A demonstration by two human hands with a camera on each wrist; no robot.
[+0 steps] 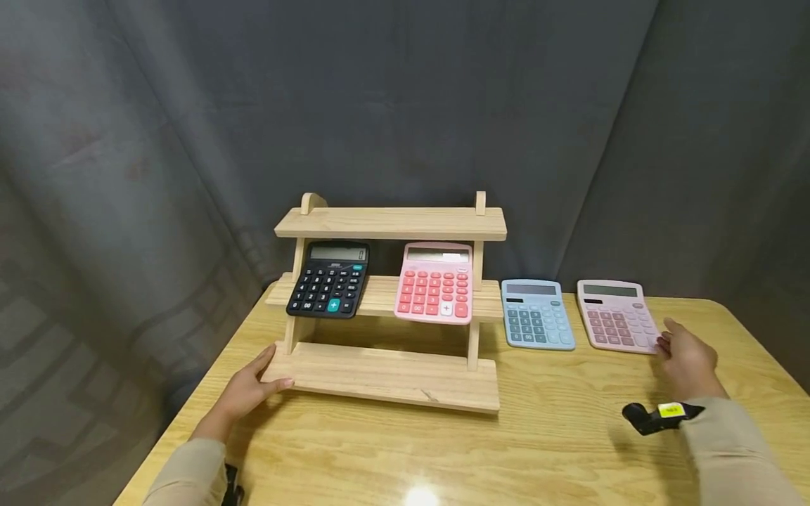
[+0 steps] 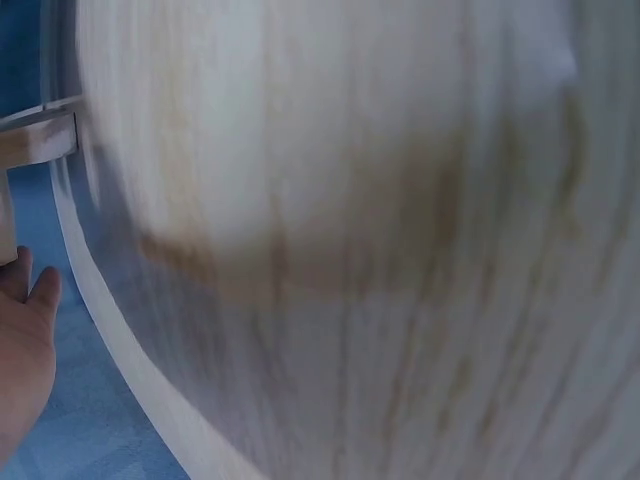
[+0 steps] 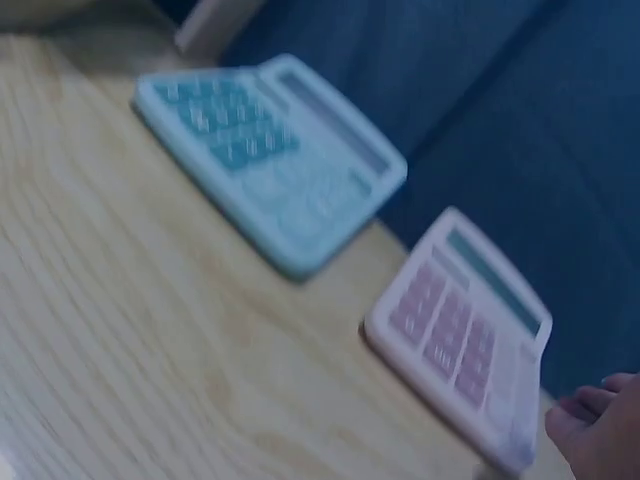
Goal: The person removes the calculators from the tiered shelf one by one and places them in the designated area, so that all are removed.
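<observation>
My left hand holds the left end of the bottom board of a three-tier wooden shelf, thumb at its front edge. On the middle tier lean a black calculator and a pink calculator. At the table's right side my right hand has its fingertips right at the lower right edge of a pale pink calculator. The right wrist view shows loosely bent fingers beside that calculator. A light blue calculator lies between it and the shelf.
Everything stands on a wood-grain table. A dark grey curtain hangs close behind it and along the left. The top tier of the shelf overhangs the black and pink calculators.
</observation>
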